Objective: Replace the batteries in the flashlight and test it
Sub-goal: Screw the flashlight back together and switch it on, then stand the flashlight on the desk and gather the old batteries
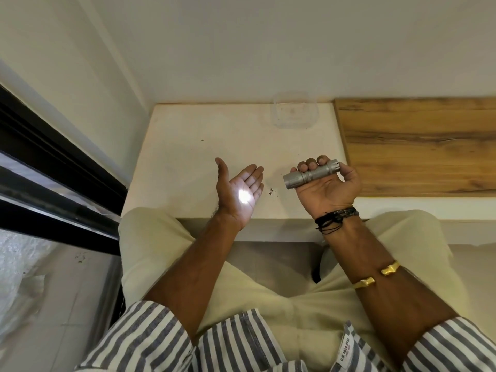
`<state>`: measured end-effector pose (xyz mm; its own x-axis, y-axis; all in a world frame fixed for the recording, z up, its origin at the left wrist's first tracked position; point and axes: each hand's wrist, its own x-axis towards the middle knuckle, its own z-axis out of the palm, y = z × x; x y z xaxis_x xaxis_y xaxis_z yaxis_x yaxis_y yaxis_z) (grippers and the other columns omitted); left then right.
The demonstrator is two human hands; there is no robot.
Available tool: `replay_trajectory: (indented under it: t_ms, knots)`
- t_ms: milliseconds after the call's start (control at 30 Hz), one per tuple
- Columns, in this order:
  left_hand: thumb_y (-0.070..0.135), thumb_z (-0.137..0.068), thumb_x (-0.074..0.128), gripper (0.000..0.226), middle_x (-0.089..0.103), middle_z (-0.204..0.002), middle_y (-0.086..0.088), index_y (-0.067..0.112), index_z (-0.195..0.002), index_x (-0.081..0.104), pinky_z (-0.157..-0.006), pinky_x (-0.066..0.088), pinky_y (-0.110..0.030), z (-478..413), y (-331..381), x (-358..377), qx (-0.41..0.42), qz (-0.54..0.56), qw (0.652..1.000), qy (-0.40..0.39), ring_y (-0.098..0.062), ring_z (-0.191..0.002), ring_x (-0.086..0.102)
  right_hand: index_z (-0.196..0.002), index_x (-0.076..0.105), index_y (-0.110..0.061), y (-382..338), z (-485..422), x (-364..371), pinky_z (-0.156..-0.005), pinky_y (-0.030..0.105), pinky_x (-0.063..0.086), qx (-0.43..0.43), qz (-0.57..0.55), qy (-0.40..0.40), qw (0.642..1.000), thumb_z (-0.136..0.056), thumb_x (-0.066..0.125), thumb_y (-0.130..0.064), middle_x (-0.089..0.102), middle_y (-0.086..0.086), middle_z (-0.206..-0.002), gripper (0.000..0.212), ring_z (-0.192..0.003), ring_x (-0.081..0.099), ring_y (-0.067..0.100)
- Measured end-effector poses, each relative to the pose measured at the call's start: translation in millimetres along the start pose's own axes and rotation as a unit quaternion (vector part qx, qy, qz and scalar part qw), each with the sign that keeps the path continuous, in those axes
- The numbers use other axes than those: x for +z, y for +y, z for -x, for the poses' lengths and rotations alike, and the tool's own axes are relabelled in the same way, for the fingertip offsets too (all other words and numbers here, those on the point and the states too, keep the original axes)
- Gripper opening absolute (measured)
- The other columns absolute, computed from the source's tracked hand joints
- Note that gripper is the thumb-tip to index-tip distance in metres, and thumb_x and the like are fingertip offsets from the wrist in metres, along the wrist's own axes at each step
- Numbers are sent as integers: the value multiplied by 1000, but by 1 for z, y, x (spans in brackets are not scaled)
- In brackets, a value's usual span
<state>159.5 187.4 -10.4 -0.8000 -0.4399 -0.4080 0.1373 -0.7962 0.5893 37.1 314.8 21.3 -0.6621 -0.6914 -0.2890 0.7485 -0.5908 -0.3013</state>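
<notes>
Flashlight: silver flashlight [311, 175], ribbed barrel, lying across the right palm above the white table; head end points left toward the other hand.
Right hand: right hand [328, 187] palm up, fingers [312, 164] curled over the barrel, gripping it. Dark cords round the wrist; gold cuff [375, 276] further up the forearm.
Beam: bright white spot [244, 196] on the left palm.
Left hand: left hand [241, 193] held flat and facing the flashlight, fingers straight, thumb up, holding nothing; near the flashlight, not touching.
Table: white table [193, 157], small dark specks [272, 191] between the hands.
Container: clear plastic container [292, 111] at the far edge, against the wall.
Wood panel: wood panel [418, 146] adjoining on the right.
Person: seated, pale trousers, striped sleeves rolled.
</notes>
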Motion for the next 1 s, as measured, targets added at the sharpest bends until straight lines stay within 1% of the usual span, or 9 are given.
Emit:
replay_trajectory:
  t_ms: [167,467,633,700,767,833,867,933,1000]
  knots:
    - [85,-84,19,104,36,-157,-13,7,-151,31,-122,20,-44,-1,-3,-1,10,-17,1000,14,-30,-146,32,-74,50,-10,0,1,1,-78,37,43,-5,-11,13,1000,-68,46,-30,44,6,-74,22,-68,48,25]
    - [83,-86,18,101,35,-157,-14,6,-152,31,-122,21,-44,1,-1,1,12,-7,1000,25,-31,-146,32,-72,49,-9,4,3,3,-75,35,41,-12,-7,21,1000,-67,46,-27,44,7,-72,19,-66,46,24]
    - [79,-89,19,97,36,-156,-14,6,-151,32,-122,21,-45,0,0,0,15,-21,999,32,-31,-145,33,-78,56,-9,2,1,-1,-78,35,41,1,38,41,998,-87,46,-29,50,7,-77,24,-71,51,23]
    - [72,-94,25,87,42,-153,-14,6,-149,36,-121,25,-44,-2,-1,-1,25,-50,997,49,-29,-142,39,-81,55,-9,4,-3,-3,-76,32,43,-9,83,64,994,-87,46,-15,49,6,-78,12,-71,51,20]
    - [57,-100,37,67,50,-148,-13,7,-145,43,-117,33,-42,-5,-3,-2,43,-113,990,72,-26,-135,49,-83,53,-9,8,-6,-5,-74,30,46,-20,153,100,983,-85,42,5,50,6,-75,18,-69,51,18]
    - [39,-100,53,49,59,-140,-9,10,-139,51,-110,44,-39,-6,-7,-1,67,-231,965,106,-22,-125,59,-86,53,-10,12,-9,-8,-77,29,48,-37,254,123,959,-85,41,17,54,5,-78,29,-74,54,17]
    - [31,-98,60,44,62,-135,-8,11,-136,54,-106,48,-38,-6,-9,-2,86,-310,938,126,-20,-120,62,-88,55,-10,14,-10,-9,-81,29,49,-47,316,123,940,-87,45,18,56,4,-82,31,-81,57,18]
    - [19,-93,67,39,69,-125,-5,12,-131,60,-99,53,-34,-5,-13,-5,129,-453,870,145,-15,-109,67,-101,60,-12,19,-11,-13,-92,32,50,-58,446,110,886,-90,55,13,61,2,-100,28,-99,59,20]
    - [14,-89,72,38,73,-117,-4,11,-126,64,-96,55,-32,-5,-17,-8,146,-535,821,135,-10,-98,68,-113,65,-18,23,-13,-17,-95,35,49,-77,557,100,821,-89,67,3,64,1,-117,32,-111,59,23]
